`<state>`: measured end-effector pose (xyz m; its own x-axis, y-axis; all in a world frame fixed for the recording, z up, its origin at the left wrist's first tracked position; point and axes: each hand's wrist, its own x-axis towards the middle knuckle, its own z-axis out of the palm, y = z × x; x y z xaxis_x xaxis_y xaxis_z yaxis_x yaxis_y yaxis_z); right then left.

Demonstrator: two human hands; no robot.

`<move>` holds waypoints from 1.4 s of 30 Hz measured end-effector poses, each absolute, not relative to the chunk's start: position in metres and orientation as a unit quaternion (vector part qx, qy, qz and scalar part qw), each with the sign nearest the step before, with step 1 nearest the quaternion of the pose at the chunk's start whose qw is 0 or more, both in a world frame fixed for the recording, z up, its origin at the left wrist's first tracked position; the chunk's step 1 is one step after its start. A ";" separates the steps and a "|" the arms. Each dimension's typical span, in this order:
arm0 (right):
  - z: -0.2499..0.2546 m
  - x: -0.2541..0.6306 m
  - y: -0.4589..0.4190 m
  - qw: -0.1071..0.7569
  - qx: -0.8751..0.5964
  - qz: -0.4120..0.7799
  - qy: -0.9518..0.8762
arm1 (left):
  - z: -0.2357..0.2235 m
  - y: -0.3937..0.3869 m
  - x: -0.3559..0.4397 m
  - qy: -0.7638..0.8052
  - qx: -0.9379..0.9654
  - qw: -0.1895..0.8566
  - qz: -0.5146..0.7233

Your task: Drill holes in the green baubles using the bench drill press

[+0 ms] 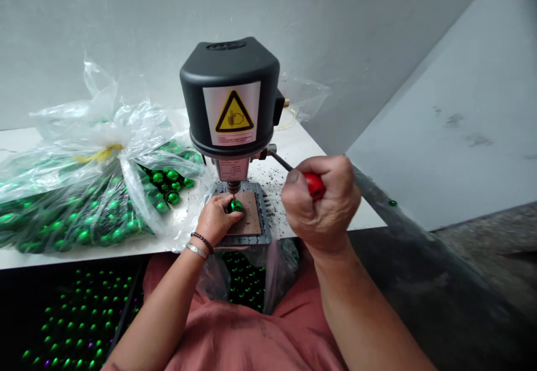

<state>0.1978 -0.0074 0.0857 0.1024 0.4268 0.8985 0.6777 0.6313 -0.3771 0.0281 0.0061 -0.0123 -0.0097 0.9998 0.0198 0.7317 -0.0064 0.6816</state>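
Observation:
A black drill press (232, 108) with a yellow warning sign stands on the white table in front of me. Under its bit, my left hand (216, 217) pinches a shiny green ball (235, 206) between thumb and fingers. The ball rests on a brown board (250, 220) laid over the press's grey base (265, 214). The bit's tip is at the top of the ball; whether it has entered cannot be made out. My right hand (323, 200) is wrapped round the red knob (314, 185) of the press's lever, to the right of the head.
A clear plastic bag (138, 113) of green balls, with a yellow tie (98, 154), lies on the left. Dark shavings (274, 214) litter the white table (361, 217). More green balls (75, 320) sit below at left, and others (243, 276) in a bag at my lap.

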 end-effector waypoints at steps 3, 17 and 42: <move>0.076 0.196 -0.008 0.622 -0.417 -0.105 -0.655 | -0.012 0.005 0.029 0.658 0.662 0.244 0.263; 0.055 0.185 -0.010 0.678 -0.396 -0.075 -0.614 | -0.014 0.005 0.028 0.657 0.667 0.234 0.264; 0.152 0.183 0.050 0.625 -0.495 0.087 -0.598 | 0.005 -0.031 0.013 0.581 0.656 0.370 0.310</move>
<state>0.1829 0.0501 0.1518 0.2706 0.7000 0.6608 0.4828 0.4952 -0.7223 0.0133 -0.0308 0.0046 0.1336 0.9907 -0.0240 0.5322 -0.0514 0.8450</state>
